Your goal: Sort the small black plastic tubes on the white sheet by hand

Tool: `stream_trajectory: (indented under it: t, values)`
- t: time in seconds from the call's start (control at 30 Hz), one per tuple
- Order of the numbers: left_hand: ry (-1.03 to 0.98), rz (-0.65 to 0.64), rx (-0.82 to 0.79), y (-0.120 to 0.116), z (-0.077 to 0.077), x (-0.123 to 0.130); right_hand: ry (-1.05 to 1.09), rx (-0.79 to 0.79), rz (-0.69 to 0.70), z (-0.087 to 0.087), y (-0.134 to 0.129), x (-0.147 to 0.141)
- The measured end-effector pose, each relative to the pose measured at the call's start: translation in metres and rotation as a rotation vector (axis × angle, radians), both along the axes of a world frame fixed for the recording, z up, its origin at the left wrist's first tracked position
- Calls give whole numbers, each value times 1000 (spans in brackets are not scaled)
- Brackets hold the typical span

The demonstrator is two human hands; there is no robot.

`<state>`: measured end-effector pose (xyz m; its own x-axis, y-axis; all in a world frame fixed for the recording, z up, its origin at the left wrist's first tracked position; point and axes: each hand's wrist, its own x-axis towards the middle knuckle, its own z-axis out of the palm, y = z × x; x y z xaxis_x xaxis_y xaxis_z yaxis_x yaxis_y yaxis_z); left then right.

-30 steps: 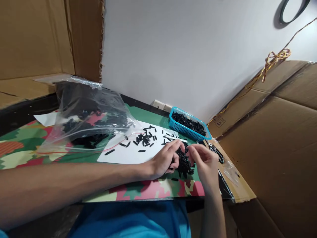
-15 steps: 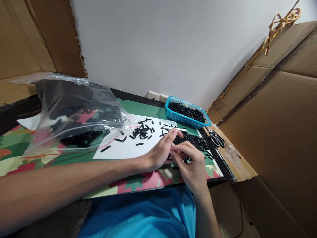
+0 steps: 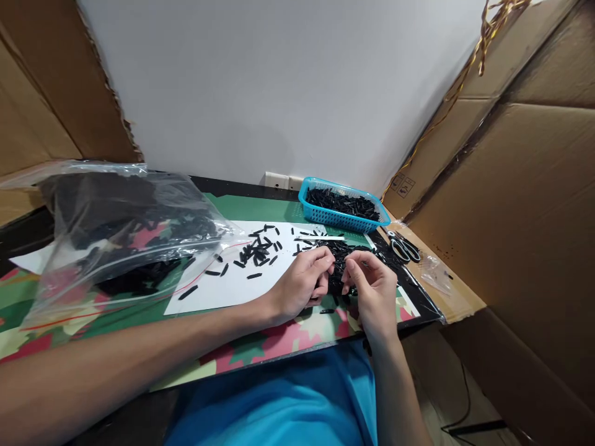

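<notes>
Parted from the left hand (image 3: pixel 304 282), the right hand (image 3: pixel 376 294) now stands just beside it with a narrow gap between, where half a second earlier the two meet.

Well to the left of the left fingers, a large clear plastic zip bag with a red seal line (image 3: pixel 186 204) lies on the camouflage-patterned bench (image 3: pixel 297 339), with black pieces inside it. Nearer, a white paper sheet (image 3: pixel 232 296) reaches from the bag's edge towards the left fingers and carries loose black elongated pieces (image 3: pixel 255 253).

The left fingers curl inward towards the palm; whether they hold a piece cannot be told. Just beyond and between both hands' fingers spreads a dense heap of black elongated pieces (image 3: pixel 336 282), with a thin white strip (image 3: pixel 320 238) past its far side.

The right thumb and forefinger are bent towards each other, their tips close; whether they pinch anything is too small to tell. Beyond the right fingers stands a blue perforated plastic basket (image 3: pixel 337 218) filled with similar black pieces (image 3: pixel 344 203). To their right lie black-handled scissors (image 3: pixel 404 248), then a small crumpled clear plastic bag (image 3: pixel 437 275) on brown cardboard (image 3: pixel 460 302).
</notes>
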<state>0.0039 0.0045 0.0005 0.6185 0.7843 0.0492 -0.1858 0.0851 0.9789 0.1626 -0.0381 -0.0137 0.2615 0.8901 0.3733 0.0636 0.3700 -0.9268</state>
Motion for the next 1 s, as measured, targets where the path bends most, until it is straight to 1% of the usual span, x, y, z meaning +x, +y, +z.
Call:
stream_trajectory:
  t: [0.23, 0.5, 0.8, 1.0]
  values:
    - [31, -10, 45, -1, 0, -2, 9, -11, 2, -1, 0, -1]
    - [17, 3, 69, 0, 0, -2, 80, -22, 84, 1, 1, -5]
    - [-23, 17, 40, 0, 2, -1, 81, -26, 89, 0, 0, -3]
    - [-57, 47, 20, 3, -2, -1, 37, -20, 92, 2, -1, -5]
